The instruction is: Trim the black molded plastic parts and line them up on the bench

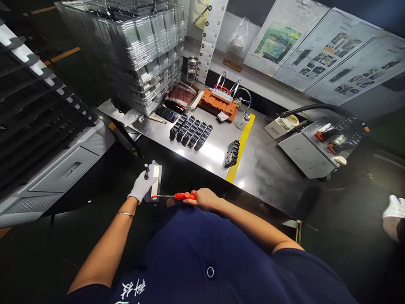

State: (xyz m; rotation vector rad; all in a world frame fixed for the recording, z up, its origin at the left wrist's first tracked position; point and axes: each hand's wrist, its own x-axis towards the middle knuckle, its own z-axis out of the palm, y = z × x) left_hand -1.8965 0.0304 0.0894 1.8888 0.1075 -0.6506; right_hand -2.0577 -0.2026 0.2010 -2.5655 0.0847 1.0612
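Note:
My left hand [142, 186], in a white glove, grips a flat metal plate [156, 176] with a pale strip and small black fittings at its far end. My right hand [204, 198], bare, is closed on a red-handled screwdriver [177, 196] whose thin shaft points left and meets the plate's near edge. Both hands are held close to my body, off the near edge of the steel workbench [266, 163].
Rows of small black parts [190, 131] lie on the bench, with another black part [232, 153] on a yellow stripe [241, 147]. An orange fixture [220, 102] sits behind them. Stacked clear trays [139, 48] tower at left. Another person's gloved hand [399, 211] shows at right.

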